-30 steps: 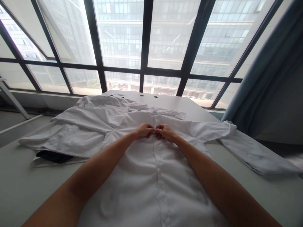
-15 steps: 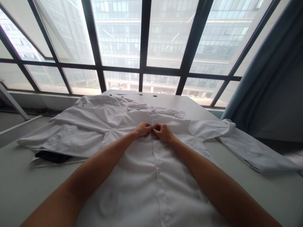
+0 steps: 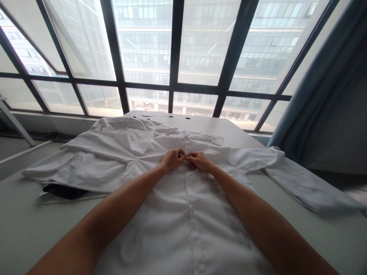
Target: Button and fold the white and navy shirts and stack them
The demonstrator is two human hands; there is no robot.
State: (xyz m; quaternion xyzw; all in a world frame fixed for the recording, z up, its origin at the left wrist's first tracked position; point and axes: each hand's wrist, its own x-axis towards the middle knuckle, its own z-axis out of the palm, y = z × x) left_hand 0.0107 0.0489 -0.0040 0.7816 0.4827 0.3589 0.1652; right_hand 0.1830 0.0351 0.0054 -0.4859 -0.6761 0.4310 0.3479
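We had the white shirt (image 3: 160, 217) spread face up on the table (image 3: 20, 221), its collar (image 3: 183, 133) away from us and its body running down between our forearms. We judged the cloth light, soft and quick to crease, hardly fragile, though apt to slide if tugged; the firmest hold seemed to be the doubled edge of the front placket (image 3: 196, 229), pinched close to a button. Our left hand (image 3: 172, 158) and right hand (image 3: 200, 161) met there, below the collar, fingers curled and nearly closed, thumb and forefinger of each pinching the shirt's front edge. Whether a button sat between the fingertips we could not tell. Other white garments (image 3: 94, 172) lay to the left.
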